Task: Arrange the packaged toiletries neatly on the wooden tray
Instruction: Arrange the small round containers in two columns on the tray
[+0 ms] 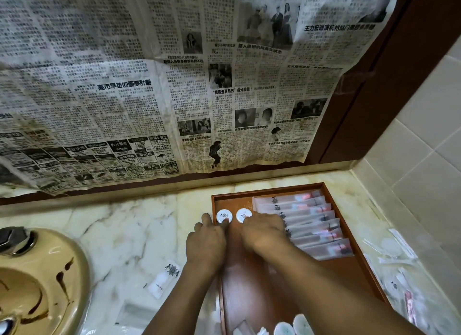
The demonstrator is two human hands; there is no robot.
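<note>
A wooden tray point(354, 270) lies on the marble counter at the right. Several long clear sachets point(309, 222) overlap in a neat column along its right side. Two round white packets stand side by side at the tray's far left: one point(222, 215) under the fingertips of my left hand point(207, 242), the other point(244, 215) under the fingertips of my right hand point(264, 235). Both hands reach over the tray's left half; how the fingers curl is hidden. More white packets point(291, 328) lie at the tray's near end.
A beige washbasin point(37, 284) with a tap sits at the left. Loose sachets lie on the counter: one point(164, 280) left of the tray, a heap point(399, 272) to its right. Newspaper point(149, 85) covers the wall behind; tiled wall at right.
</note>
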